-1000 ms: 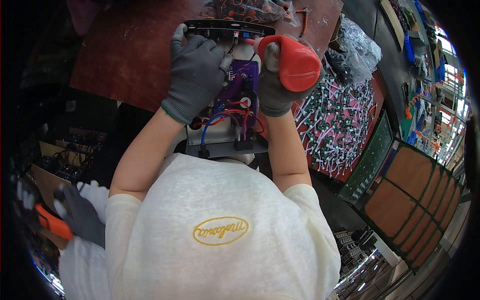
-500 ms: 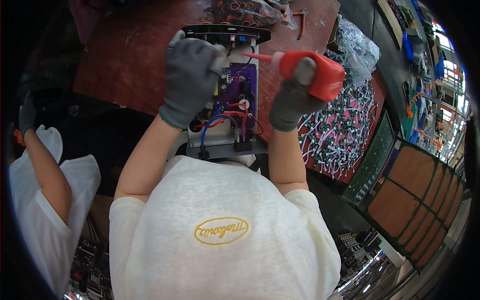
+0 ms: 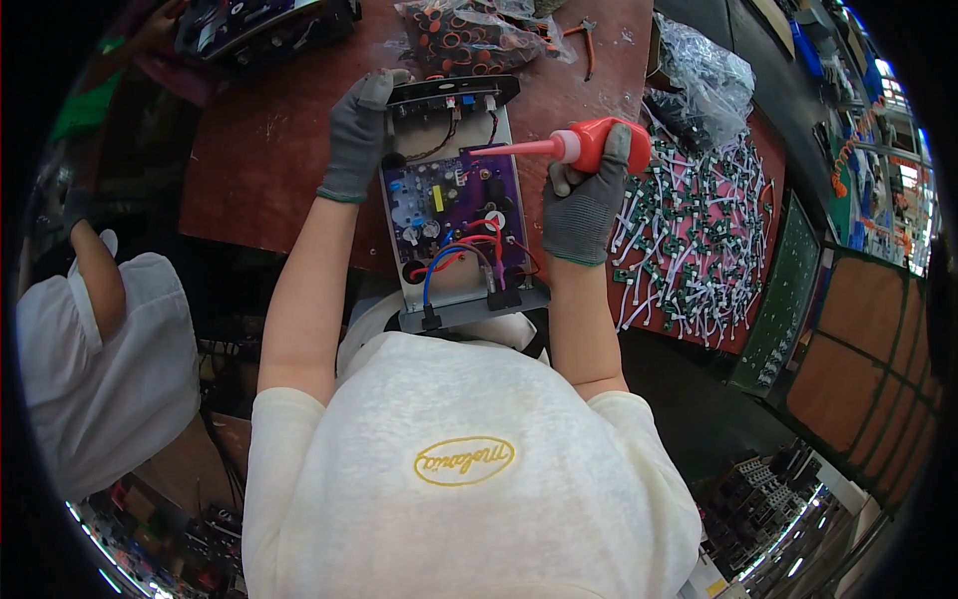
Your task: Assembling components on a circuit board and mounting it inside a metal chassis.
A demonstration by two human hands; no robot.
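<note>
My right hand (image 3: 584,208), in a grey glove, is closed around a red squeeze bottle (image 3: 602,143) with a long pink nozzle. The nozzle points left, its tip over the upper edge of a purple circuit board (image 3: 454,205); whether it touches cannot be made out. At the far left corner of the metal chassis (image 3: 431,145), my gloved left hand (image 3: 356,140) grips the end of a black panel (image 3: 454,93), its fingers partly hidden. Red and blue wires (image 3: 454,258) arch over the board's near part, plugged in by the grey near panel (image 3: 469,311).
A clear bag of black and orange rings (image 3: 459,38) lies beyond the chassis, with orange-handled pliers (image 3: 589,50) beside it. To the right are crumpled plastic (image 3: 709,75) and many small cabled boards (image 3: 694,230). Another electronic unit (image 3: 244,28) sits far left; a co-worker's sleeve (image 3: 110,349) is nearer.
My left hand has gone from above the board to the black panel's left end, uncovering the board. The red bottle has come lower, nozzle tip nearer the board. The view has shifted.
</note>
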